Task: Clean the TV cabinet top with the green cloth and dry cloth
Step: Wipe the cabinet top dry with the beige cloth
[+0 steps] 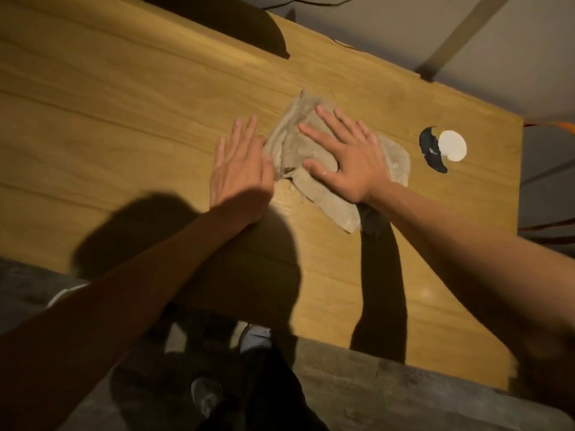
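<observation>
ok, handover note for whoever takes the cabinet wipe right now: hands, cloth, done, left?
Right hand: open, palm flat on the cloth, pressing it to the cabinet top.
Left hand: open, flat on the wood by the cloth's left edge.
Cloth: one beige-looking rag, spread mid-top. In this warm light I cannot tell whether it is the green or the dry one; no second cloth is in view.
Nearby: a white disc and a dark object to the right, apart from the cloth.
Done: cannot tell from the picture.
Left: wipe the rest, including around those two items.
</observation>
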Available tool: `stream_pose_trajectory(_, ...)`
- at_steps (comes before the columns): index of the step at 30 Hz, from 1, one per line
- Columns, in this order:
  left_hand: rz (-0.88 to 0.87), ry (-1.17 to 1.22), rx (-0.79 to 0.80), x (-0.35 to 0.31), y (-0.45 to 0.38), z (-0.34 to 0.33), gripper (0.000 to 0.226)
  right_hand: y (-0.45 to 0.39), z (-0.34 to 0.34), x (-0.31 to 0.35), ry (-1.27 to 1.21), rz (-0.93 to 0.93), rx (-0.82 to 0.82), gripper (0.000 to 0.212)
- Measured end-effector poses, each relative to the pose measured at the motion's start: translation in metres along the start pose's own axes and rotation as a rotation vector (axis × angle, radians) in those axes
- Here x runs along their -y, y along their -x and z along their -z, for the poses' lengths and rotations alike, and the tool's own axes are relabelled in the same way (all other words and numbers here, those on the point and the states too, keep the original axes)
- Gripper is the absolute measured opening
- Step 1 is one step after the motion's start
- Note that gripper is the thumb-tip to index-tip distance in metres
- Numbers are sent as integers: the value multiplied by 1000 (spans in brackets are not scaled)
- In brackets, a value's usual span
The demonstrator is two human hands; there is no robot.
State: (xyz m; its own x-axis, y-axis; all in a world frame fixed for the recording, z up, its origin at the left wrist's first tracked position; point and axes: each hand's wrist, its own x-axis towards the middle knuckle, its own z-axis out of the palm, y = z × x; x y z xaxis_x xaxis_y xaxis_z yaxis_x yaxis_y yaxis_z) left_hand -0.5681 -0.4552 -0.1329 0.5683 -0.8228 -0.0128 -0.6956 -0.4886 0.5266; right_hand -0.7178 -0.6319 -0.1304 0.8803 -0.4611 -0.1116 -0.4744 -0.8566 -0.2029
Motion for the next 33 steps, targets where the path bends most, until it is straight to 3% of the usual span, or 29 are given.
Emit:
stream_pose_trajectory(5, -22, -262, 14, -25, -27, -29, 77, -67, 18, -52, 5, -33, -23, 62)
stream_pose_trajectory(11, -121, -335, -59, -16, -26, -38, 68, -115, 34, -94, 11, -73, -67, 63)
stream_pose_trajectory(17, -106, -374, -52, -20, -26, -35, 70, -102, 30, -87, 22, -110, -79, 61)
stream_pose_trajectory(25, -98, -301, -1, -25, -19, -27, 66, -1, 8, -49, 14, -161, -77, 61)
stream_pose_trajectory(33, -91, -241, -11, -35, 31, -19, 56, 178, -25, 15, 43, -57, -88, 61)
